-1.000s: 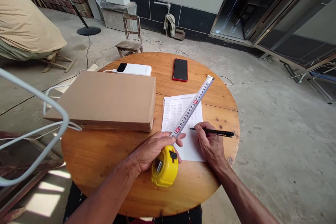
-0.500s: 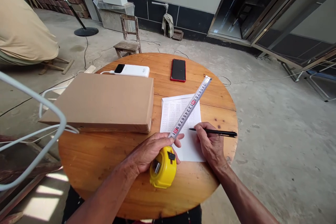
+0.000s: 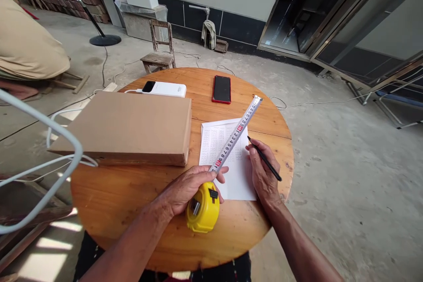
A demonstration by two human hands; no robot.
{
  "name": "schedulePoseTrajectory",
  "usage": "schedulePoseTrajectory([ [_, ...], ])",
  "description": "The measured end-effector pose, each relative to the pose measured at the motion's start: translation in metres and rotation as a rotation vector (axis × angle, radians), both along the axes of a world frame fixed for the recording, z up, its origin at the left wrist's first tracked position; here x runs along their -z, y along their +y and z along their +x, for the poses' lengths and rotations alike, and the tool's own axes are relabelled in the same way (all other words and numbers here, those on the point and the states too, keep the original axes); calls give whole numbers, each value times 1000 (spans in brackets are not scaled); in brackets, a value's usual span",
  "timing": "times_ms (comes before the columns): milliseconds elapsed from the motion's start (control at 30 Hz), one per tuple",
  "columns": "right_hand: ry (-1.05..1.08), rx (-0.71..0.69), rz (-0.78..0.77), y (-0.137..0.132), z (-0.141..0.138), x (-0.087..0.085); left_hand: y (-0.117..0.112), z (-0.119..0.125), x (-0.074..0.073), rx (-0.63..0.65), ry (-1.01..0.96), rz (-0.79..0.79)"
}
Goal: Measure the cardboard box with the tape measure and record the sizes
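Yellow tape measure, numbered blade extended.

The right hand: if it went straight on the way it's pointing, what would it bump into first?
Probably the tape blade, slanting across the paper ahead of the right hand; the blade's height is unclear, so the hand might pass beneath.
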State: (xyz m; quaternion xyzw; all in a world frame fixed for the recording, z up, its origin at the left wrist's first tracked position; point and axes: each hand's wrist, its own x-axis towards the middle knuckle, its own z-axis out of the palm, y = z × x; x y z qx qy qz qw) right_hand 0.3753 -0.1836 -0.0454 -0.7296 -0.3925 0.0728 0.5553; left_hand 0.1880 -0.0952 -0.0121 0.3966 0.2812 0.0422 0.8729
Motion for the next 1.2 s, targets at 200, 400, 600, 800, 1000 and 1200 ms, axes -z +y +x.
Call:
schedulePoseTrajectory([
  [200,-277,-133,-38,3,6,10,0,-1,1,-2,-16,35],
  [400,-552,-97,-267,7,4,13,1,-1,5,-8,-29,6],
  [600,-475,-71,-117,4,7,14,1,-1,5,-21,-31,0],
  [800,-579,-162,-198,3,-1,0,0,0,2,-16,-6,18],
  [1000,-555,-181,-237,5,0,4,1,0,3,-11,-16,17],
  [1200,-361,-103,-129,5,7,10,-1,-1,3,-23,-30,24],
])
